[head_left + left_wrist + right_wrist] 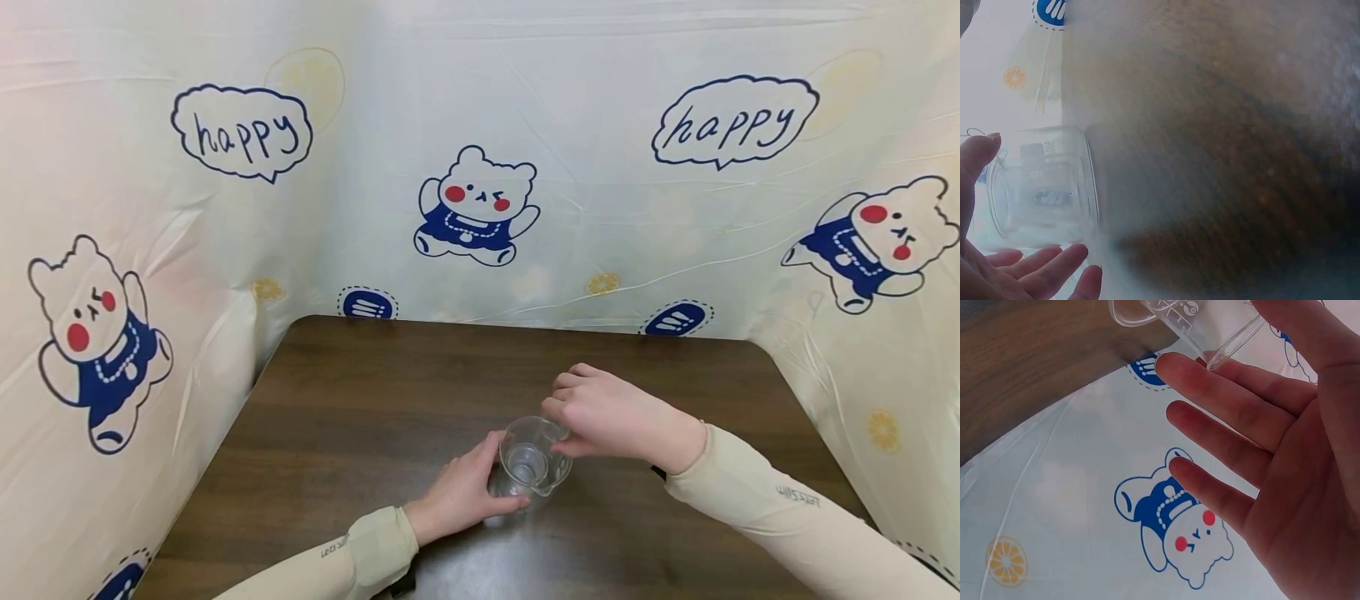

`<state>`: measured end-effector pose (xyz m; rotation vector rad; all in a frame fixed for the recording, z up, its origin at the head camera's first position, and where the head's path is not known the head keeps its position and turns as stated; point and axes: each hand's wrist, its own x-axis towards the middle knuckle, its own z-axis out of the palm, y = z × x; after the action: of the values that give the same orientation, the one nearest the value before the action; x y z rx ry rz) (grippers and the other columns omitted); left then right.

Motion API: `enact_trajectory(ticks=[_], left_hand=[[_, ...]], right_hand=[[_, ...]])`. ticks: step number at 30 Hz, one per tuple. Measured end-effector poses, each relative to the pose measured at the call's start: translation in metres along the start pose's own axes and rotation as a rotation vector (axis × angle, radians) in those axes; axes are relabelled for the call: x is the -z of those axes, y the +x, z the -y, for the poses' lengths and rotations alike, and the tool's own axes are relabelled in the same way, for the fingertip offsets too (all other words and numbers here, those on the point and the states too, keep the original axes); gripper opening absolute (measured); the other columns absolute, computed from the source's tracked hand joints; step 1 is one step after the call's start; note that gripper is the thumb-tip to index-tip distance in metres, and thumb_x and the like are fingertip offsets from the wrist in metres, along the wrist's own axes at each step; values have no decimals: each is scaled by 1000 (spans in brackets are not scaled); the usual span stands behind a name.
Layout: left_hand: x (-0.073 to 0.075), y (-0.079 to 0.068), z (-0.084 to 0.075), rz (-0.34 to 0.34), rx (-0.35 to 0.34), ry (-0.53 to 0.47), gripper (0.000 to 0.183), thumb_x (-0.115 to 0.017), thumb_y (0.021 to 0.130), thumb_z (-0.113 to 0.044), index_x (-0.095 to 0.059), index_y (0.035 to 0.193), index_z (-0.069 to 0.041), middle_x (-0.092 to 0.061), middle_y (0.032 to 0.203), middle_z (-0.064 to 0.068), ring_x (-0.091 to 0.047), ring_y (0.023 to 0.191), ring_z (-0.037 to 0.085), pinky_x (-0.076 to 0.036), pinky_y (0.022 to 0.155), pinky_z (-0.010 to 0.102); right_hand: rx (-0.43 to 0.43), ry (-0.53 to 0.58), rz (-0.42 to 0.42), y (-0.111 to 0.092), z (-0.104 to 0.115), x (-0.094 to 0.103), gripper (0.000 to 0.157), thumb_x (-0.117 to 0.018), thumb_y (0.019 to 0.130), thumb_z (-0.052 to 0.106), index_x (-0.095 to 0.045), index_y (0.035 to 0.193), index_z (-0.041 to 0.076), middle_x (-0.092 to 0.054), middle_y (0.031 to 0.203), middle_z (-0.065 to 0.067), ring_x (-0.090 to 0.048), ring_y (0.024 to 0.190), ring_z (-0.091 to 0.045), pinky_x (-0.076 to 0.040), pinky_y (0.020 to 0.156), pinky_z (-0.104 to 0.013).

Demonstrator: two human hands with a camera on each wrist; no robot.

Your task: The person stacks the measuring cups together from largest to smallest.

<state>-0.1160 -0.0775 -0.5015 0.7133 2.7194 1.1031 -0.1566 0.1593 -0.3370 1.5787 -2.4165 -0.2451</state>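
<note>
A clear glass beaker [519,482] stands on the brown table. My left hand [457,492] cups its side, thumb in front and fingers behind. In the left wrist view the left thumb [982,153] lies by the rim end of the glass [1044,187], with the fingers spread below. Over the far right of the rim, my right hand [600,412] pinches the glass edge between thumb and index finger. The right wrist view shows a printed, spouted glass [1188,325] there, its other fingers extended. A smaller glass outline shows inside the beaker; whether it is a second vessel I cannot tell.
The dark wooden table [360,392] extends around the hands. A pale curtain [585,242] with printed bears and "happy" bubbles hangs behind it and along both sides.
</note>
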Motion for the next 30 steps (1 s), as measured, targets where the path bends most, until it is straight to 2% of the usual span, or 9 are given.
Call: enact_trajectory(ticks=[5, 10, 19, 30], left_hand=[[0, 0, -1, 4, 8, 3, 82, -84, 82, -55, -44, 145, -21, -67, 118, -4, -69, 99, 18, -53, 73, 38], [1, 1, -1, 7, 7, 12, 83, -84, 82, -55, -43, 146, -19, -67, 119, -2, -69, 99, 18, -54, 74, 38], [1, 1, 0, 19, 6, -8, 83, -83, 83, -56, -43, 145, -19, -67, 123, -1, -69, 101, 17, -54, 75, 37], [-1, 1, 1, 5, 2, 3, 79, -84, 82, -55, -45, 142, -21, -68, 120, -4, -69, 100, 14, -54, 74, 37]], right_hand=[[7, -1, 33, 3, 4, -3, 35, -88, 81, 44, -72, 90, 14, -72, 83, 6, -63, 88, -16, -50, 87, -34], [29, -26, 25, 5, 6, -10, 36, -87, 81, 46, -71, 88, 15, -71, 81, 7, -62, 85, -16, -50, 86, -34], [45, -61, 70, 11, 10, -23, 36, -86, 81, 49, -72, 87, 16, -69, 78, 8, -59, 81, -15, -48, 84, -32], [29, -97, 88, 15, 17, -37, 36, -86, 81, 52, -75, 88, 18, -70, 77, 9, -59, 81, -15, -46, 84, -34]])
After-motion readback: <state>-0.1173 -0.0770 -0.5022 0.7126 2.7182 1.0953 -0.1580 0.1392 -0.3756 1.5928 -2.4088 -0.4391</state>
